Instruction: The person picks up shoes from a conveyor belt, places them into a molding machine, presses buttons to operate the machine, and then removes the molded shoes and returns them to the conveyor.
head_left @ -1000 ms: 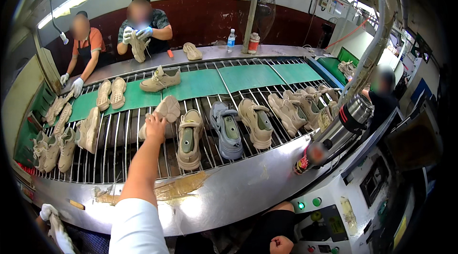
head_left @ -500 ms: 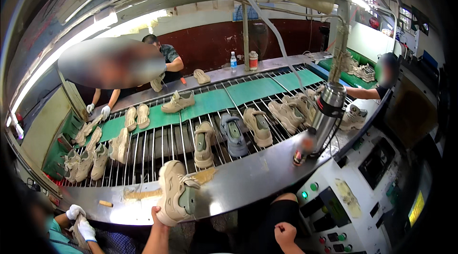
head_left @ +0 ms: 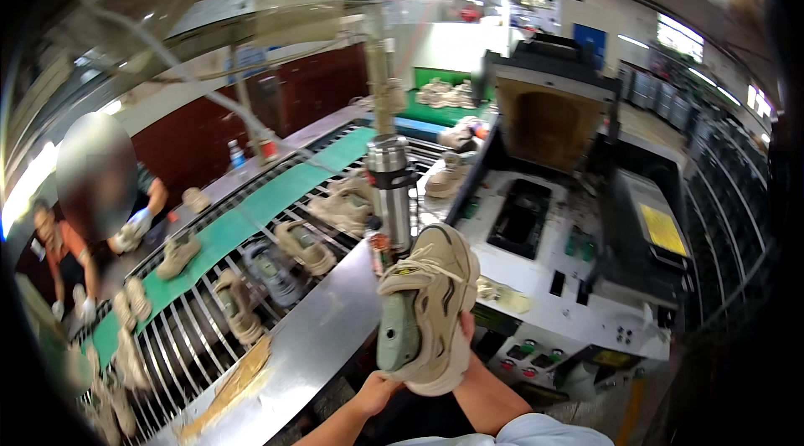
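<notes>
A beige sneaker with laces and a green insert in its opening (head_left: pixel 435 304) is held up in front of me, toe pointing up. My left hand (head_left: pixel 378 390) grips it low at the heel end, fingers partly hidden beneath. Behind the sole side, my right hand (head_left: pixel 466 330) also touches the shoe; most of its fingers are hidden by it. Just beyond the shoe stand a steel thermos (head_left: pixel 392 186) and a small dark bottle (head_left: pixel 378 249) on the metal edge.
To the left runs a roller conveyor (head_left: pixel 188 337) with a green belt (head_left: pixel 276 192), carrying several beige shoes and one grey shoe (head_left: pixel 272 273). At right stands a white machine (head_left: pixel 494 237) with its dark lid raised and buttons in front. Two co-workers stand at the far left.
The view has swung right toward the machine. The sneaker has moved from above the conveyor's metal edge to its right side, and my right hand has joined my left on it.
</notes>
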Demonstrator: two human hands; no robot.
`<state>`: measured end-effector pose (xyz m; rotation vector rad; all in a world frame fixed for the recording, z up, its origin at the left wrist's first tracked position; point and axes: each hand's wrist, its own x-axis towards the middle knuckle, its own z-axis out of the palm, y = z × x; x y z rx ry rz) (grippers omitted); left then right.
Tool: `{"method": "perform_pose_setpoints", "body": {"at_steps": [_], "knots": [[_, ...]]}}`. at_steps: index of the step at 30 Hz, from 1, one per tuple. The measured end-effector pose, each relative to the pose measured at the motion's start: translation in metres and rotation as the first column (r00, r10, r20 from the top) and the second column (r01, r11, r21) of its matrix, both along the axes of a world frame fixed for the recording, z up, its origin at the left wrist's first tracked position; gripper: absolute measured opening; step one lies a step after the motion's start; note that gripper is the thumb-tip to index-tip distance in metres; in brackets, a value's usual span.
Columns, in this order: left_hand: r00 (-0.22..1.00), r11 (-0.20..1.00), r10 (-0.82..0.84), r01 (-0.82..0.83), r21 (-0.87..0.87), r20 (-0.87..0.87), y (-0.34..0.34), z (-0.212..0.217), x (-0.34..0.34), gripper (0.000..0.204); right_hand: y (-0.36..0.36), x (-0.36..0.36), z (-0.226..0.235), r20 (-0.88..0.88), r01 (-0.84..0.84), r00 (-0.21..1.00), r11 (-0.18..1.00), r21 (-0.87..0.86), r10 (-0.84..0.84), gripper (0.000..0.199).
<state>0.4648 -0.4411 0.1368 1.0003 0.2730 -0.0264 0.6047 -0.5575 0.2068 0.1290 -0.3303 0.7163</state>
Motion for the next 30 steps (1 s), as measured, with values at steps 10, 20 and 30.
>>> {"method": "perform_pose_setpoints", "body": {"at_steps": [10, 20, 30], "knots": [[0.812, 0.684, 0.553, -0.317, 0.657, -0.184, 0.097, -0.058, -0.063, 0.023, -0.142, 0.195, 0.008, 0.493, 0.717, 0.618, 0.182, -0.673, -0.612, 0.072], [0.822, 0.501, 0.548, -0.175, 0.848, -0.154, 0.147, -0.145, -0.090, 0.021, -0.168, 0.389, 0.057, 0.724, 0.392, 0.689, -0.829, -0.399, -0.023, 0.105], [0.859, 0.546, 0.486, -0.157, 0.823, -0.159, 0.141, -0.159, -0.109, 0.025, -0.145, 0.430, 0.014, 0.441, 0.308, 0.863, -0.948, -0.074, 0.246, 0.104]]}}
